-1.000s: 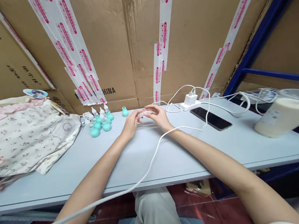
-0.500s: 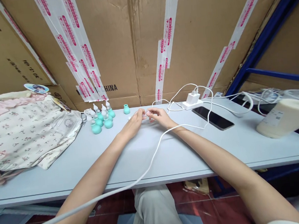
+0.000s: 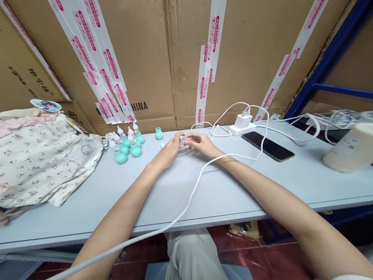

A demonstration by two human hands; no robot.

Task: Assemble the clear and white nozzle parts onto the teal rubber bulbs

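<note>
My left hand (image 3: 171, 150) and my right hand (image 3: 201, 144) meet over the back middle of the table, fingertips closed on a small clear plastic piece (image 3: 183, 141). Fingers cover much of it, so its full shape is hidden. Just behind my left hand stands a teal squeeze bulb (image 3: 159, 133) with an open neck. A small white part (image 3: 162, 145) lies beside that hand, partly covered. Further left is a group of several teal bulbs (image 3: 121, 157), some topped with pale pointed nozzles (image 3: 135, 126).
A white cable (image 3: 191, 198) crosses in front of my arms. At right are a charger on a power strip (image 3: 242, 126), a phone (image 3: 268, 146) and a tilted cream container (image 3: 353, 149). A floral cloth bag (image 3: 38, 157) lies at left. Cardboard (image 3: 142, 52) walls the back.
My hands stay together around the clear piece, with the fingers shifted slightly and more of the piece showing. The view has moved a little; the bulbs stand as before.
</note>
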